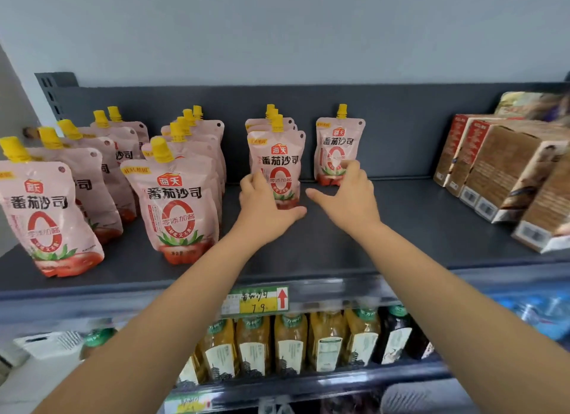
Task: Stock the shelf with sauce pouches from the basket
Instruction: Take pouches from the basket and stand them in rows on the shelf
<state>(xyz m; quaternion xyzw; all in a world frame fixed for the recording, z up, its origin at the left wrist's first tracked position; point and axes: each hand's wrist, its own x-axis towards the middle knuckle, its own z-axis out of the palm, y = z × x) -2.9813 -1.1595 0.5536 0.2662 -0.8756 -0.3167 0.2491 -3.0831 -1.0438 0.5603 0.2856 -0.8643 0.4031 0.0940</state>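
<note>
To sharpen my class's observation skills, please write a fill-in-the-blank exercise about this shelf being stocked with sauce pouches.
Every sauce pouch has a ___ cap.
The left hand grips the front pouch of the ___ row from the left.
The right hand touches the lone pouch; ___ boxes stand further right.
The arrow on the price tag points ___.
Missing words: yellow; third; brown; up.
</note>
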